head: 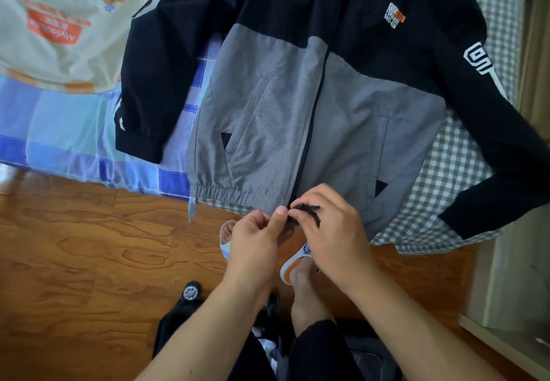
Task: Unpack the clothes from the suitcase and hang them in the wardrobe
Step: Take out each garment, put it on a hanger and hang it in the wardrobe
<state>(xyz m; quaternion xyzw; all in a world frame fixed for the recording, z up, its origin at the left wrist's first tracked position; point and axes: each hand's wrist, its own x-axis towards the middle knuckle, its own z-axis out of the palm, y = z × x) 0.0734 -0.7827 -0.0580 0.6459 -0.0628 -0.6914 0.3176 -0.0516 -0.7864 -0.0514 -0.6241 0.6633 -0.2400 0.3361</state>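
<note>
Plainly hidden: the jacket's [312,97] collar runs off the top edge, and its right sleeve end is cut off at the frame's side.
Hard to make out: the small dark zipper part [303,212] pinched at the hem; the fingers cover most of it.
Jacket: lies flat, front up, on the bed [464,148], hem at the bed's edge toward the person; black upper half and sleeves, grey woven lower half, elastic gathered hem, 2 slanted pockets, white lettering on 1 sleeve.
Left hand [253,240]: thumb and fingers pinch the hem just left of the zipper's bottom end.
Right hand [330,231]: fingers curl over and grip the dark zipper part, touching the left thumb.
Suitcase [190,315]: dark, on the floor below the arms, mostly hidden; 1 wheel shows.
Bed covers: green-white checked cloth under the jacket, a blue patchwork sheet [74,130] to the left, a pale printed cloth [59,23] beyond it.
Floor [89,246]: glossy wood-grain boards.
Feet: in slippers [293,266], partly hidden by the hands.
</note>
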